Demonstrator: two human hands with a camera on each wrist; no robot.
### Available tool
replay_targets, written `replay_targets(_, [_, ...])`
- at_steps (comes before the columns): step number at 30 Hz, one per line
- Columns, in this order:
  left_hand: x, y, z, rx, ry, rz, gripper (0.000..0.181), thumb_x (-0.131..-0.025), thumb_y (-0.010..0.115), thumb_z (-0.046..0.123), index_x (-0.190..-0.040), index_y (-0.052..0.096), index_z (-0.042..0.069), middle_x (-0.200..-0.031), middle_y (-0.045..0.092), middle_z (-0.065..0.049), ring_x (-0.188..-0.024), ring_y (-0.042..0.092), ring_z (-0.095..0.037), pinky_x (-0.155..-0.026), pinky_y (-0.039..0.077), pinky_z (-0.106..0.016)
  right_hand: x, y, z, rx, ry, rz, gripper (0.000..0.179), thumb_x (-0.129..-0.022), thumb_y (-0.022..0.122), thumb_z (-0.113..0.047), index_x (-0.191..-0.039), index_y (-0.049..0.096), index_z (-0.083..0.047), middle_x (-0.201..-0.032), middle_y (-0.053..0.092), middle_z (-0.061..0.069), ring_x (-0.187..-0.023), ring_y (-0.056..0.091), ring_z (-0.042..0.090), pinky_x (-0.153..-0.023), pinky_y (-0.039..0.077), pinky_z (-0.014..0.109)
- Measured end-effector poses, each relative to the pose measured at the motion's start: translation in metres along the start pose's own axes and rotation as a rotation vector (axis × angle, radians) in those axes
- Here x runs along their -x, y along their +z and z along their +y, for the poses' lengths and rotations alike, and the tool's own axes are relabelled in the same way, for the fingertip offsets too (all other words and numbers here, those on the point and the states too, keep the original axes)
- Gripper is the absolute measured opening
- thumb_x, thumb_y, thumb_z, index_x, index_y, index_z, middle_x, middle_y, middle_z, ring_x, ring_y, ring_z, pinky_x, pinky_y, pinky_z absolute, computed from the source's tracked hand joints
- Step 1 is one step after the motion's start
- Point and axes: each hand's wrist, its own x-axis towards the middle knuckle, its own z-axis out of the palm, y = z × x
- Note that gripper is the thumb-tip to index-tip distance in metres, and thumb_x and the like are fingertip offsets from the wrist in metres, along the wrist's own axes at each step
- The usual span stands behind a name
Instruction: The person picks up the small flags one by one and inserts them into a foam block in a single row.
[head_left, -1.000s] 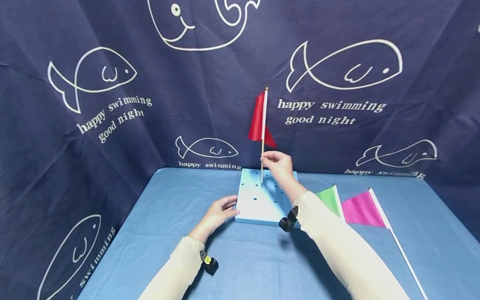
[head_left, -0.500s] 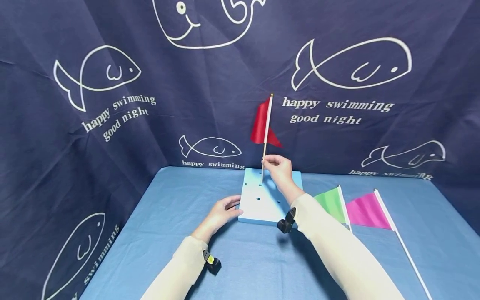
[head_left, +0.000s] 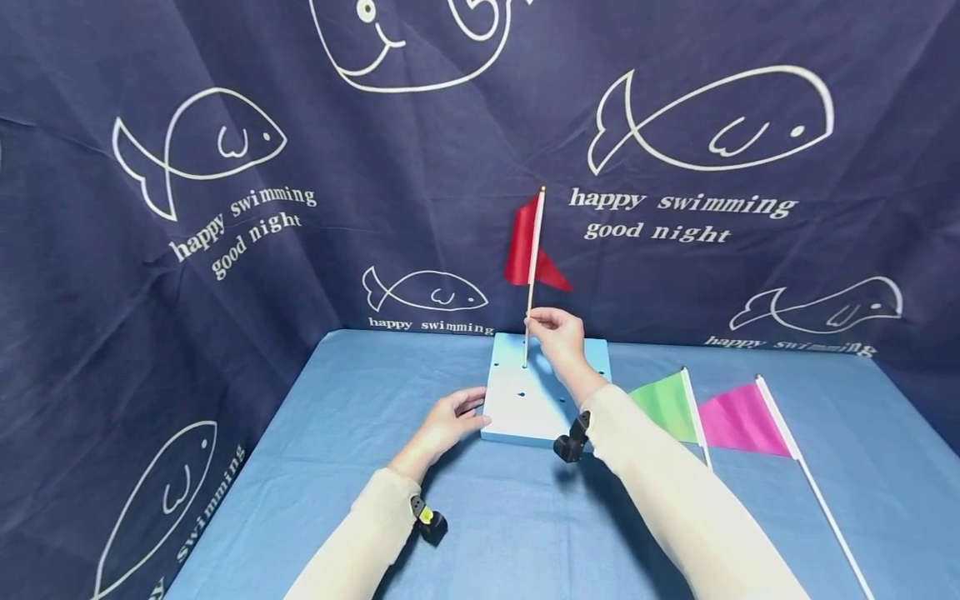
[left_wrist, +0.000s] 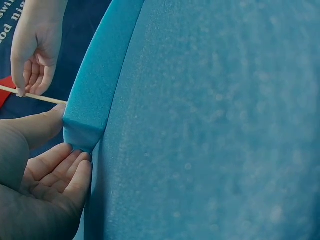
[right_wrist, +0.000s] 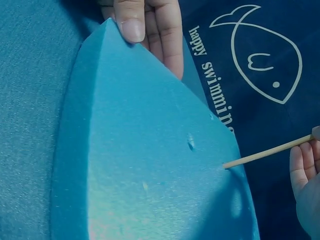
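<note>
A small red flag stands nearly upright on a thin stick, leaning slightly right. My right hand pinches that stick below the cloth. The stick's lower tip meets the light-blue foam board at a hole, as the right wrist view also shows the wooden stick reaching the foam surface. At the board's front left corner is my left hand, its thumb on the top edge and its fairly straight fingers along the side. In the left wrist view, the fingertips touch the foam side.
Right of the board lie a green flag and a pink flag, the latter on a long white stick. My right sleeve passes over part of the green flag's side. A dark fish-print curtain hangs behind the blue table cloth.
The red flag's stick has come down slightly, its lower tip now at a board hole. My left hand stays at the board's corner. The whole scene has drifted a little right in view.
</note>
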Motion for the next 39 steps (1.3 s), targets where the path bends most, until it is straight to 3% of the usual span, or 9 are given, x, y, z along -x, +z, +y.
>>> replay_targets(3, [0.000,0.000,0.002,0.004,-0.007,-0.001,0.052,-0.089,0.070,0.010,-0.137,0.052,0.002,-0.139,0.054,-0.019,-0.132,0.049,-0.031,-0.110,0.045,-0.035,0.000,0.002,0.002,0.021,0.007,0.008,0.020,-0.087,0.072,-0.010,-0.104,0.073,0.001,-0.095,0.072,0.015,-0.070,0.063,0.008,-0.078,0.060,0.034])
replay_targets(8, [0.001,0.000,0.003,0.005,-0.002,0.003,0.051,-0.089,0.070,0.009,-0.136,0.052,0.000,-0.138,0.054,-0.020,-0.131,0.049,-0.032,-0.110,0.045,-0.036,0.002,0.004,0.009,0.053,0.015,0.019,0.018,-0.086,0.072,-0.009,-0.102,0.073,0.001,-0.093,0.072,0.015,-0.070,0.061,0.008,-0.061,0.051,0.013])
replay_targets(16, [0.003,0.001,0.008,0.018,0.011,0.002,0.051,-0.089,0.067,0.005,-0.136,0.050,-0.005,-0.138,0.052,-0.025,-0.132,0.048,-0.037,-0.112,0.043,-0.042,0.004,0.005,0.013,0.023,0.019,0.007,0.019,-0.087,0.071,-0.006,-0.103,0.072,0.003,-0.093,0.071,0.017,-0.066,0.059,0.003,-0.069,0.058,0.027])
replay_targets(25, [0.002,0.001,0.005,0.005,-0.013,0.003,0.052,-0.089,0.070,0.008,-0.137,0.052,0.000,-0.138,0.054,-0.020,-0.131,0.050,-0.031,-0.110,0.045,-0.036,0.005,0.005,0.012,0.047,0.006,0.008,0.017,-0.087,0.071,-0.006,-0.103,0.071,0.002,-0.097,0.070,0.019,-0.070,0.058,0.007,-0.061,0.051,0.013])
replay_targets(39, [0.002,0.001,0.004,-0.012,-0.017,0.003,0.052,-0.089,0.070,0.010,-0.137,0.052,0.001,-0.138,0.054,-0.019,-0.131,0.050,-0.031,-0.110,0.045,-0.035,0.007,0.002,0.012,0.052,0.034,-0.019,0.023,-0.088,0.070,-0.008,-0.108,0.070,0.002,-0.102,0.071,0.017,-0.075,0.059,0.008,-0.065,0.051,0.010])
